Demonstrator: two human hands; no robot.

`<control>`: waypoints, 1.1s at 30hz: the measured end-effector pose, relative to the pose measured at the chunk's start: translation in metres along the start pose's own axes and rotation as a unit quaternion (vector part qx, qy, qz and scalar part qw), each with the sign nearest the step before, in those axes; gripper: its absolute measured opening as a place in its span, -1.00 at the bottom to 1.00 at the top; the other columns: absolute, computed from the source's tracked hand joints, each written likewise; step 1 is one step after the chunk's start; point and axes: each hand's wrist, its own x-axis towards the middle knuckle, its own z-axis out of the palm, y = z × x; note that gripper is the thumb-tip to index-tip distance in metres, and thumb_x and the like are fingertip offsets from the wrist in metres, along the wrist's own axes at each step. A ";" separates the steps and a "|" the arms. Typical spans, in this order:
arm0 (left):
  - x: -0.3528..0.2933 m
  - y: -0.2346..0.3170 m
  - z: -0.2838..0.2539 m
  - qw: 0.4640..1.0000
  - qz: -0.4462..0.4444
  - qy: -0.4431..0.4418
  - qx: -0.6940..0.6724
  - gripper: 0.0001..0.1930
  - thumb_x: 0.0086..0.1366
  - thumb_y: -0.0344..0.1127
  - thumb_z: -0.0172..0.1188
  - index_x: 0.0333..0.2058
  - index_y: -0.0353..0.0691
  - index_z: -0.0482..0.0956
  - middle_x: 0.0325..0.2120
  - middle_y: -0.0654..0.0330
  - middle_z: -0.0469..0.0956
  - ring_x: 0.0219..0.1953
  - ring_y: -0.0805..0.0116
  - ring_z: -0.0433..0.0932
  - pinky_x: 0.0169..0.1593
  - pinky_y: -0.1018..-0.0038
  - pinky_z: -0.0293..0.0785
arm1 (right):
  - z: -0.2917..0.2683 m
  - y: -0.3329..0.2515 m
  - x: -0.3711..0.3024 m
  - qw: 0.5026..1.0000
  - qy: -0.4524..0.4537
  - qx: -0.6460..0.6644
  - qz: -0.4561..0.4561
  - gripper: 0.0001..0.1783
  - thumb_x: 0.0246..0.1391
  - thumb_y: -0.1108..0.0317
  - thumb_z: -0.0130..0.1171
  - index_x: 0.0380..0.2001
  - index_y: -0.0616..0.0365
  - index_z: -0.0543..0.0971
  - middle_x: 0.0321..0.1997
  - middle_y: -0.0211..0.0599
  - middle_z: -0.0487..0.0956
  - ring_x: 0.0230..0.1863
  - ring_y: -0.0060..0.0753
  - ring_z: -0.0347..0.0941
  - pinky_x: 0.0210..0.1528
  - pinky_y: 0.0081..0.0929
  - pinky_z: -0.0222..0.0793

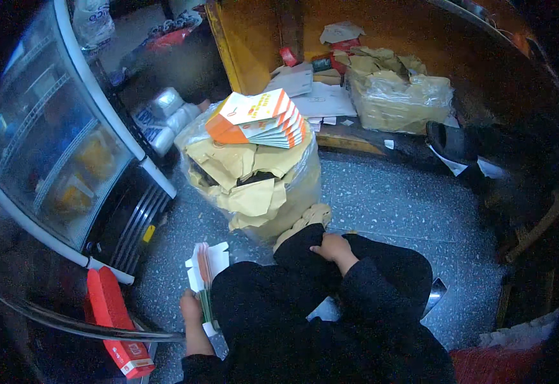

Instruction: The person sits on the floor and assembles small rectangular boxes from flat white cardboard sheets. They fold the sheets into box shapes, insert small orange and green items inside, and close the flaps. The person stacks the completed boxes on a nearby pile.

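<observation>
My left hand (pixel 192 310) is closed on the edge of a thin stack of flat printed cartons (pixel 204 265), held low beside my leg. White flaps stick out at the top of the stack, and orange and green bands run along it. My right hand (pixel 336 248) lies curled on my black trouser leg (pixel 300 246), its thumb toward the left; part of its fingers is hidden. Beyond my legs stands a big plastic-wrapped bundle (pixel 247 185) with torn brown paper. On top of it sits a fanned pile of orange-and-white cartons (pixel 260 118).
A glass-door fridge (pixel 68 153) stands at the left, with a red box (pixel 116 320) by a curved metal rail (pixel 68 320). Another brown paper bundle (pixel 398 102) and loose white sheets (pixel 324 99) lie on a low wooden shelf at the back. A black bag-like object (pixel 449 144) is at the right.
</observation>
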 end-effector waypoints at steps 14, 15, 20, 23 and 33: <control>-0.015 0.017 -0.028 0.962 -0.052 -0.186 0.194 -0.47 -0.23 0.03 0.33 -0.33 -0.23 0.50 -0.38 0.07 0.53 -0.32 0.11 0.51 -0.25 0.29 0.42 | 0.000 0.004 -0.003 1.000 -0.005 0.020 0.003 -0.34 -0.17 -0.13 0.08 -0.18 0.27 0.41 -0.13 -0.02 0.44 -0.08 -0.05 0.36 -0.08 -0.20 0.28; -0.010 0.004 -0.021 0.952 -0.041 -0.216 0.211 -0.50 -0.23 0.02 0.33 -0.36 -0.23 0.52 -0.38 0.07 0.53 -0.32 0.12 0.51 -0.26 0.29 0.43 | 0.000 0.002 -0.003 1.000 -0.005 0.019 0.000 -0.34 -0.17 -0.13 0.08 -0.18 0.27 0.41 -0.13 -0.02 0.44 -0.08 -0.05 0.36 -0.08 -0.21 0.28; 0.014 -0.010 -0.007 0.908 0.089 -0.292 0.288 -0.60 -0.20 -0.04 0.30 -0.42 -0.20 0.57 -0.40 0.06 0.54 -0.33 0.11 0.52 -0.27 0.30 0.44 | -0.001 0.005 -0.005 1.000 -0.010 0.026 -0.004 -0.33 -0.17 -0.14 0.07 -0.18 0.27 0.40 -0.14 -0.02 0.45 -0.07 -0.05 0.35 -0.07 -0.22 0.28; 0.022 -0.010 -0.007 0.920 0.068 -0.265 0.282 -0.66 -0.16 -0.10 0.27 -0.42 -0.21 0.57 -0.39 0.03 0.53 -0.34 0.11 0.52 -0.26 0.30 0.44 | -0.005 0.004 -0.006 0.999 -0.016 0.029 -0.004 -0.34 -0.16 -0.13 0.07 -0.19 0.27 0.41 -0.15 -0.02 0.45 -0.08 -0.04 0.36 -0.07 -0.23 0.28; -0.018 0.013 -0.008 0.979 -0.001 -0.094 0.183 -0.84 -0.01 -0.38 0.02 -0.41 -0.30 0.40 -0.49 -0.02 0.50 -0.40 0.01 0.50 -0.32 0.21 0.41 | -0.002 0.006 -0.005 0.999 -0.006 0.032 -0.010 -0.38 -0.14 -0.12 0.06 -0.22 0.25 0.42 -0.14 -0.06 0.46 -0.09 -0.06 0.37 -0.08 -0.23 0.29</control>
